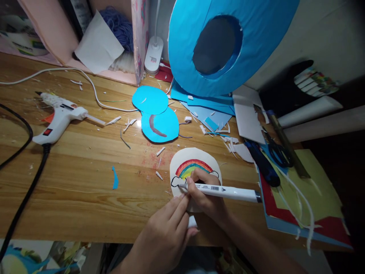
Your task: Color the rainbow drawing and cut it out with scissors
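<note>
A white rounded paper cutout (196, 153) with a coloured rainbow (194, 166) and black cloud outlines lies near the desk's front edge. My right hand (207, 198) is closed around a white marker (236, 193), its tip touching the left cloud (177, 181). The other end of the marker points right. My left hand (168, 228) presses fingertips on the cutout's lower left edge. Between its curled fingers and thumb sits a small white piece, seemingly the marker cap (192, 222). The hands partly hide the cutout's lower half.
A glue gun (61, 114) with a black cord lies left. Two blue paper discs (159, 123) and scraps lie beyond the cutout. A large blue ring (182, 49) stands at the back. At right, scissors (279, 150) and a blue-handled tool (264, 163) rest near coloured paper (322, 182).
</note>
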Tool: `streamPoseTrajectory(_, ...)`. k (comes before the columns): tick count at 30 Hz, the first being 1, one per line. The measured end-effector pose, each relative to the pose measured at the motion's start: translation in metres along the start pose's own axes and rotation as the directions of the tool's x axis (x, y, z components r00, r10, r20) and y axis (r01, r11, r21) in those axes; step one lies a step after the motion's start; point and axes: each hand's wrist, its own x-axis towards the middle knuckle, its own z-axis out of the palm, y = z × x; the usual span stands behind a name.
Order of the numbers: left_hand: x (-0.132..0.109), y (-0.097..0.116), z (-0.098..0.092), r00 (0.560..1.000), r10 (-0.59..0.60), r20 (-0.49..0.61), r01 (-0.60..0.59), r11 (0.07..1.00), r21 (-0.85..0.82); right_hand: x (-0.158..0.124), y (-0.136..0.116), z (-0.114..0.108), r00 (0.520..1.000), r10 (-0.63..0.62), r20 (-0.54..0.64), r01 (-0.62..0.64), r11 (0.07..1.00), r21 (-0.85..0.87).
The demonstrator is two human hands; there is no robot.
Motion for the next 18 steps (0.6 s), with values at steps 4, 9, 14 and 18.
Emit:
streamPoseTrajectory(4,-0.001,0.000,-0.001,0.999,0.009,0.033,-0.009,1.000,-0.002,0.008,0.002,-0.007,0.986,0.076,-0.146,-0.050,0.983,0.175)
streamPoseTrajectory(9,0.000,0.000,-0.003,0.999,0.012,0.032,-0.012,1.000,0.004,0.015,0.008,-0.015,0.982,0.115,-0.151,-0.093,0.985,0.146)
streamPoseTrajectory(14,0.001,0.000,-0.003,1.000,0.016,0.027,-0.016,1.000,0.022,0.012,0.011,-0.015,0.995,0.042,-0.091,-0.046,0.998,-0.045)
streamPoseTrajectory(18,0.001,0.000,-0.003,1.000,0.016,0.026,-0.017,0.999,0.028,0.012,0.010,-0.014,0.996,0.024,-0.082,-0.029,0.997,-0.070)
